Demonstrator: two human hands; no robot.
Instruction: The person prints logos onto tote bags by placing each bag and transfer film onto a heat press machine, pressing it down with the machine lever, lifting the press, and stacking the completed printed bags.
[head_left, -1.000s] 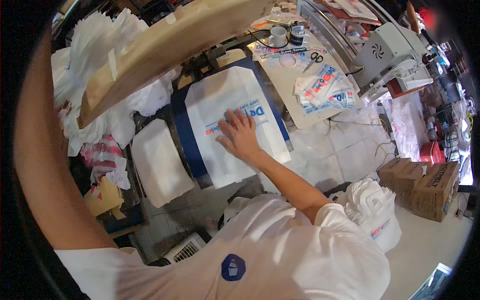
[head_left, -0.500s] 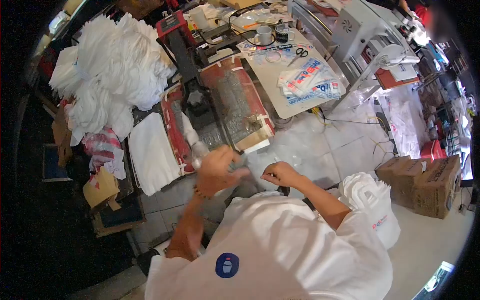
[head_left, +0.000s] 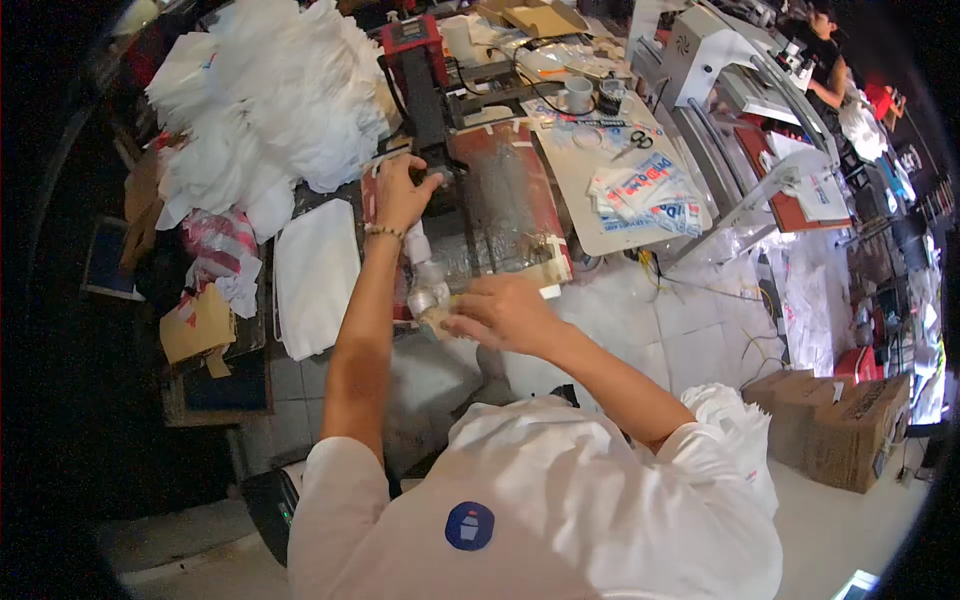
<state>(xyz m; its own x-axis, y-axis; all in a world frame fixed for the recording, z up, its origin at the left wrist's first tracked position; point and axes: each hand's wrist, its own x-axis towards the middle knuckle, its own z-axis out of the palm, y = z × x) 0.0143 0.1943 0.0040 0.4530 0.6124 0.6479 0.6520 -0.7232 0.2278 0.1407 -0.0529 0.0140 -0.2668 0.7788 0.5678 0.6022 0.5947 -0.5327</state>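
My left hand [head_left: 404, 194] is over the left part of the red-edged press plate [head_left: 500, 200], beside its dark central arm [head_left: 430, 115]. Its fingers are bent with the thumb apart, and nothing shows between them. Near the plate's front edge, my right hand [head_left: 507, 314] has its fingers curled at the taped end of the pale handle [head_left: 427, 290]. To the left of the press lies a white fabric stack [head_left: 317, 278].
A large white fabric pile [head_left: 270, 100] stands back left. On the board [head_left: 600, 240] at right are printed transfers [head_left: 645, 190], scissors [head_left: 638, 143] and a mug [head_left: 577, 95]. Cardboard boxes [head_left: 850, 425] are at right; a person [head_left: 828, 60] is at upper right.
The press top has come down over the printed white piece, hiding it. My left hand has moved from the raised top, past the handle, to the plate; my right hand has gone from the fabric to the handle.
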